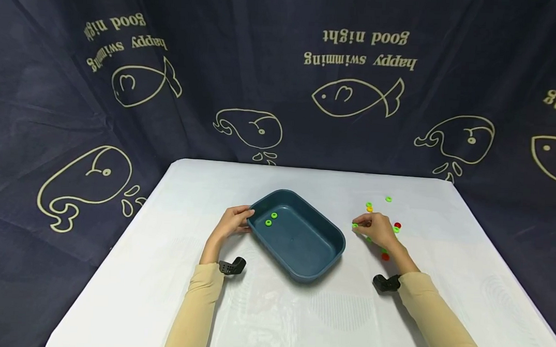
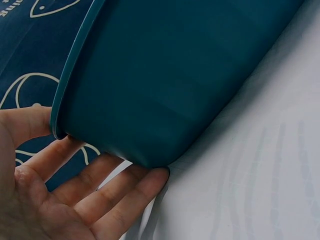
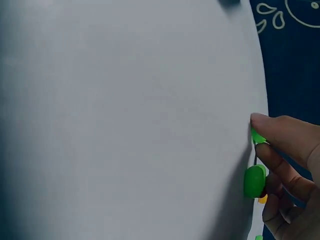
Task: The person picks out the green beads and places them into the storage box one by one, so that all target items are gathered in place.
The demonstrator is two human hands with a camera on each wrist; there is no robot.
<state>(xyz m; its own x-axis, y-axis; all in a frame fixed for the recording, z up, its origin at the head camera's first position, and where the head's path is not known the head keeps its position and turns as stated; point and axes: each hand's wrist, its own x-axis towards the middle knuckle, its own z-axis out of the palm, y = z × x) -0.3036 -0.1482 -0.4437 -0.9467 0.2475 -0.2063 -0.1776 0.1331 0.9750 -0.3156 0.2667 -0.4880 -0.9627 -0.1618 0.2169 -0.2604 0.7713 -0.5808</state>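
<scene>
1. Head view: nearest are two tan sleeves (image 1: 195,304), a black camera (image 1: 239,265) at each wrist, above a white table (image 1: 299,324).
2. Just beside the right forearm lie a red piece (image 1: 385,257) and a green one, the latter partly covered by the arm; another green piece sits below the hand, also partly hidden.
3. The left hand (image 1: 231,221) holds the far-left end of a dark blue bin (image 1: 298,247): thumb at the rim, the other fingers spread apart along the outer wall, the lowest fingertip near its base. In the left wrist view this wall hides the bin's inside.
4. The right hand (image 1: 375,228), to the right of the bin and apart from it, pinches a green ring (image 1: 355,226) between thumb and forefinger; the thumb covers much of it in the right wrist view.
5. Two loose green rings (image 1: 268,223) lie inside the bin, close to the left hand.
6. Right of the right hand, a red and a green piece lie together; farther off, an orange piece (image 1: 370,209) adjoins a green one, and one more green ring (image 1: 388,199) lies beyond.
7. Behind the table hangs a navy cloth (image 1: 283,54) with fish, whales and upside-down words.
</scene>
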